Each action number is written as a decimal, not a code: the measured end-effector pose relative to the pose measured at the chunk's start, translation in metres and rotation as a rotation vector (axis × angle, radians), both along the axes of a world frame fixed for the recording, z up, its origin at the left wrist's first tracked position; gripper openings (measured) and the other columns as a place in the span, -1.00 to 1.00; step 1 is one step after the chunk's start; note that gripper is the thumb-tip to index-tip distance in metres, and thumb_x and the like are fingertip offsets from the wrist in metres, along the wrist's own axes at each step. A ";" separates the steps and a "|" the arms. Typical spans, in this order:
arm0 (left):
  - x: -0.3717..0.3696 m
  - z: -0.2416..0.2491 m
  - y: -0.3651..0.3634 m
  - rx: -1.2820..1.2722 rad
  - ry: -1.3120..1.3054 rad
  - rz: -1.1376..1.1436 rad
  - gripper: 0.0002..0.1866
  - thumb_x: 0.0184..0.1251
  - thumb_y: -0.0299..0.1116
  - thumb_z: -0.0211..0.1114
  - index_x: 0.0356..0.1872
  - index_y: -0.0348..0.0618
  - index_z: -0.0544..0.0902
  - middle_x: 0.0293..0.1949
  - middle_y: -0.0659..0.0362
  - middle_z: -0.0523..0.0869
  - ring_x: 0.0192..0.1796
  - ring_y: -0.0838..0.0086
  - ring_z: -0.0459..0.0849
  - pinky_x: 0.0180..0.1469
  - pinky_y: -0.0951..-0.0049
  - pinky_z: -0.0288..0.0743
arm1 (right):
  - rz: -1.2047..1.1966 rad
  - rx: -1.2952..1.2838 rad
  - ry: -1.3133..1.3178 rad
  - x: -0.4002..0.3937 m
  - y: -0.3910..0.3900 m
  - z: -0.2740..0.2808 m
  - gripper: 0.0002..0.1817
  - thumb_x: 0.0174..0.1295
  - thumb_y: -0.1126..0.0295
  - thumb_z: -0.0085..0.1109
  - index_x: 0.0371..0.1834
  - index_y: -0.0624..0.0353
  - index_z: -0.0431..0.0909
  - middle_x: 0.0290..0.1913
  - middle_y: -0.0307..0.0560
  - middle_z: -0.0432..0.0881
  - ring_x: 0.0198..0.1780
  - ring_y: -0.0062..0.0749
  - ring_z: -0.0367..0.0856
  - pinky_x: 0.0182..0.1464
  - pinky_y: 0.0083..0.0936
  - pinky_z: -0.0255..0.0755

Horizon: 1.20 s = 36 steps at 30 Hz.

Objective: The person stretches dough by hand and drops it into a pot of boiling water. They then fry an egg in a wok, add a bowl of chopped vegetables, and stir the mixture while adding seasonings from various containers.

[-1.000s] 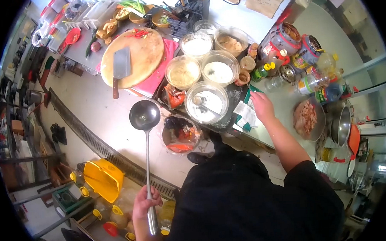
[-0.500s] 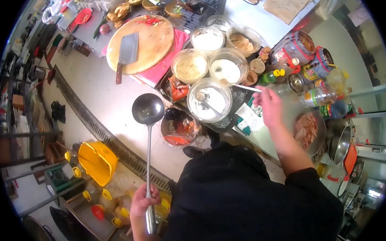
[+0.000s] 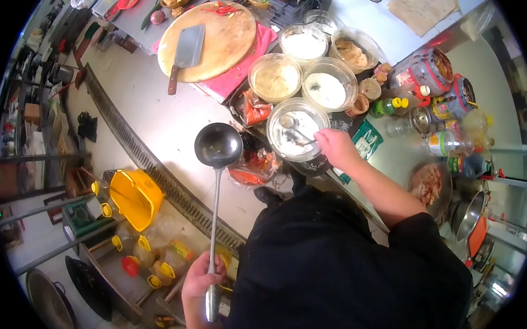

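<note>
Currently my left hand [image 3: 202,277] clenches the ladle [image 3: 217,145], its empty cup hanging off the bench beside the powder bowl [image 3: 298,136]. My right hand [image 3: 335,147] pinches the spoon [image 3: 295,129] there. Risk: a tilted transfer spills powder onto the floor.

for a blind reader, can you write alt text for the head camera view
Seen from above, a person's left hand holds a long metal ladle while the right hand grips a spoon in a bowl of white powder on a crowded kitchen counter.
</note>
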<state>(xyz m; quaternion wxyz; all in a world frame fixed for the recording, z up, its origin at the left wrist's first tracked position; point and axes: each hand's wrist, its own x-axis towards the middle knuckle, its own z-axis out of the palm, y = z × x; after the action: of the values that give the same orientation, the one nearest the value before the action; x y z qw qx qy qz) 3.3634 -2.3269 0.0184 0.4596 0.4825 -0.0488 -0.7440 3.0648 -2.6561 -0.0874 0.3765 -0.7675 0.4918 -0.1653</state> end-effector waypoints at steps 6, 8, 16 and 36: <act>-0.005 0.002 -0.002 -0.029 0.009 -0.023 -0.63 -0.12 -0.62 0.23 -0.20 -0.20 0.38 -0.35 0.18 0.41 -0.37 0.49 0.44 -0.34 0.57 0.32 | -0.258 0.462 -0.173 -0.005 -0.012 -0.012 -0.72 0.30 0.26 0.02 -0.29 0.28 0.58 -0.55 -0.12 0.58 -0.64 -0.56 0.47 -0.57 -0.58 0.35; -0.006 0.003 -0.002 -0.008 -0.007 -0.045 -0.63 -0.11 -0.62 0.23 -0.20 -0.19 0.38 -0.34 0.18 0.40 -0.37 0.50 0.43 -0.34 0.57 0.32 | -0.365 0.543 -0.334 -0.008 -0.015 -0.010 -0.73 0.30 0.27 0.03 -0.31 0.28 0.58 -0.54 -0.15 0.58 -0.64 -0.59 0.47 -0.61 -0.65 0.33; -0.005 0.004 -0.004 -0.060 0.021 -0.068 -0.63 -0.09 -0.62 0.23 -0.19 -0.19 0.37 -0.34 0.18 0.40 -0.38 0.51 0.43 -0.34 0.56 0.34 | -0.512 0.606 -0.608 -0.011 -0.026 0.020 -0.73 0.32 0.28 0.03 -0.27 0.31 0.56 -0.52 -0.14 0.58 -0.64 -0.59 0.46 -0.62 -0.69 0.32; -0.015 0.031 -0.006 -0.082 0.016 -0.175 -0.61 -0.12 -0.51 0.29 -0.19 -0.20 0.40 -0.36 0.17 0.42 -0.33 0.48 0.47 -0.35 0.54 0.40 | 0.508 -0.536 -0.443 0.079 0.026 0.026 -0.76 0.15 0.37 0.21 -0.16 0.23 0.56 -0.31 0.01 0.62 -0.31 -0.14 0.61 -0.28 -0.37 0.50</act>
<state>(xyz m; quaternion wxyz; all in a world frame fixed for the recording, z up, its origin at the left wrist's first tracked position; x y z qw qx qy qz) 3.3488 -2.3326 0.0498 0.4126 0.4511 -0.1174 -0.7826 3.1435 -2.6300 -0.0611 0.2891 -0.8808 0.1344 -0.3501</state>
